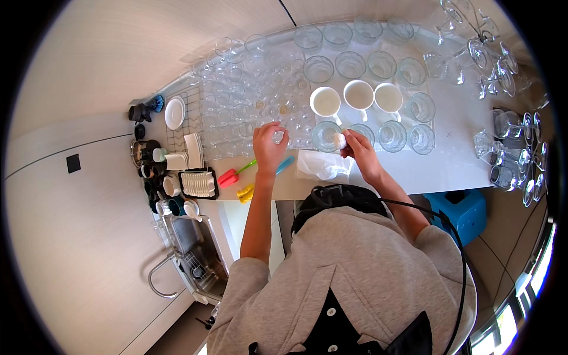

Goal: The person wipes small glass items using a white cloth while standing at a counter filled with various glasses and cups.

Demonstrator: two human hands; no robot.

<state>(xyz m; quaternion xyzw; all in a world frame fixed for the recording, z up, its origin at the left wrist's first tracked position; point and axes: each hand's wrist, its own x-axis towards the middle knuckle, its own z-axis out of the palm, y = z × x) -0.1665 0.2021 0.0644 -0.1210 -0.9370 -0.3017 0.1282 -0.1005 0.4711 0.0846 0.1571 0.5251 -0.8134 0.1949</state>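
My left hand (270, 144) is over the front of a dense group of small clear glasses (248, 102), its thumb and fingers curved around something clear. It looks like a small glass, but whether the fingers grip it is unclear. A crumpled white cloth or tissue (340, 141) is pinched in my right hand (361, 153), beside the rim of a clear tumbler (326, 135). Behind that stand three white mugs, the left one (325, 102) with its handle towards me. Below the hands, a clear plastic bag (324, 166) with white contents lies at the counter edge.
Clear tumblers (337, 64) stand in rows at the back. Stemware hangs at right (528, 155). Left of my arm lie a red-headed brush (228, 177), a yellow object (245, 194), a dish rack (184, 115) and a sink (199, 253). A blue stool (466, 217) stands below the counter.
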